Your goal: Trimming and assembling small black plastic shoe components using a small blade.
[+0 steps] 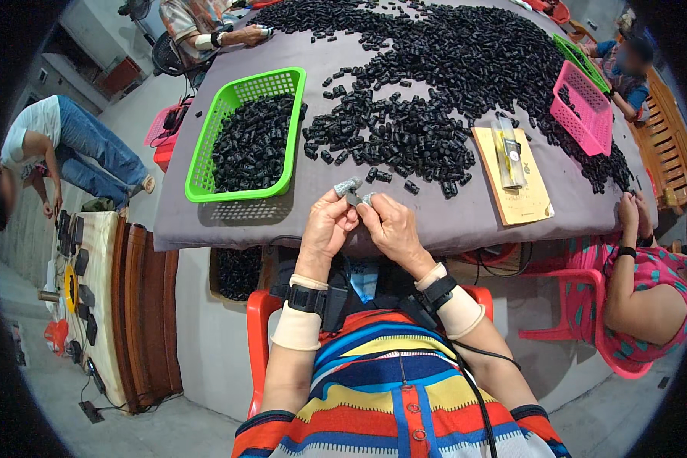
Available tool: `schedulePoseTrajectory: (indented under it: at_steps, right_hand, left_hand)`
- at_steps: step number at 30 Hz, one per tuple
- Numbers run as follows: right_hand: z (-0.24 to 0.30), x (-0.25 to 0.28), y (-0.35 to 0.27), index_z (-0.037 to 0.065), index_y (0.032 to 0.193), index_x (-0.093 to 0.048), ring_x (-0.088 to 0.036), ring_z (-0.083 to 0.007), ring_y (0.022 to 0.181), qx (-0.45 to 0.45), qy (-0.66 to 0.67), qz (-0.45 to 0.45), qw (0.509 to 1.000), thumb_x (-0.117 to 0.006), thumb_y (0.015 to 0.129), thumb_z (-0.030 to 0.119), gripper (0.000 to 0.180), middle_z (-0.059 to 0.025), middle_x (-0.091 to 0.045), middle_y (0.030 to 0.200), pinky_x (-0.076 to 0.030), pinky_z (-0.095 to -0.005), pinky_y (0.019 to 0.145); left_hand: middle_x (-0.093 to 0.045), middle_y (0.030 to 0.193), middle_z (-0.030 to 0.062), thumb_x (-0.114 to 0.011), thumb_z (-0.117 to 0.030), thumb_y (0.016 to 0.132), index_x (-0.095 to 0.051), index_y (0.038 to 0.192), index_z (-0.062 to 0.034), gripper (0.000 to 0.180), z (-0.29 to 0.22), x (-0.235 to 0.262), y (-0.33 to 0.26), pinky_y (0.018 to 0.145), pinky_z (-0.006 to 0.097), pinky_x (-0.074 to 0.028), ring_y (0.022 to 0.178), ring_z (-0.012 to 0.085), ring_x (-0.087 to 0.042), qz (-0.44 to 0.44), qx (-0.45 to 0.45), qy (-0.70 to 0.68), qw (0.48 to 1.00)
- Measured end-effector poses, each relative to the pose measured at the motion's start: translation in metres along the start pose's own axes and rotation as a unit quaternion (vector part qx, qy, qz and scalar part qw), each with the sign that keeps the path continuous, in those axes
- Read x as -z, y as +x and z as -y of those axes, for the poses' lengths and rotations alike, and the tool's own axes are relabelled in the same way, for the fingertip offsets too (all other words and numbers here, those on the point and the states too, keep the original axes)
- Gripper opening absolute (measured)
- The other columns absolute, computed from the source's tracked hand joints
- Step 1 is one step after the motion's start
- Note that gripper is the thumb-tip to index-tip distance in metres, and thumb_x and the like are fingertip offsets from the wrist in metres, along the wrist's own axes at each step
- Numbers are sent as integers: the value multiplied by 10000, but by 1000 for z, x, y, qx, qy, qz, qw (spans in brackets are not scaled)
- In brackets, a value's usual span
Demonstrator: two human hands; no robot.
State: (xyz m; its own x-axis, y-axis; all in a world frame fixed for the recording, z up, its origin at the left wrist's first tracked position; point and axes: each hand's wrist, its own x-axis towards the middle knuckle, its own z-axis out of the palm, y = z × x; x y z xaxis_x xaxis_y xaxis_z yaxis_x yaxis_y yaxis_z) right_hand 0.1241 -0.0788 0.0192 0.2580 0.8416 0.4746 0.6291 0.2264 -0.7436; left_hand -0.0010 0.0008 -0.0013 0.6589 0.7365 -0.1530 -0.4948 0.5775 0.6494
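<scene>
Hands (359, 221) pinch, seemingly, one black piece (353, 199)

Probably a small sorting workshop: several people sit round a cloth-covered bench (450, 221) heaped with small black parts (435, 76), plastic baskets (206, 164) alongside.

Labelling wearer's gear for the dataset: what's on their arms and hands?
Left hand and right hand: grey covers on the fingertips, otherwise bare. Each wrist has a black strap above a beige band; a thin black cable runs from the right one. Striped multicolour short sleeves.
</scene>
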Motion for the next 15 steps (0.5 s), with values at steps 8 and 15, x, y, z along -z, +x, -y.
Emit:
schedulePoseTrajectory:
  at_steps: [8, 15]
  right_hand:
    - [-3, 1, -2, 27, 726, -487, -531, -348, 597, -30, 11, -18, 999, -567, 849, 178, 211, -148, -519, 670, -396, -402, 501]
    - [1, 2, -1, 16, 726, -473, -515, -350, 591, -46, 30, -23, 998, -554, 862, 187, 233, -155, -504, 654, -380, -403, 510]
  left_hand:
    - [-572, 875, 50, -489, -68, 903, -494, 1202, -20, 303, 0, -3, -5, 582, 231, -431, 695, 114, -515, 56, 13, -44, 997]
    - [-584, 908, 55, -496, -62, 896, -533, 1118, -14, 230, 3, 3, -6, 571, 220, -427, 696, 120, -520, 48, -1, -54, 997]
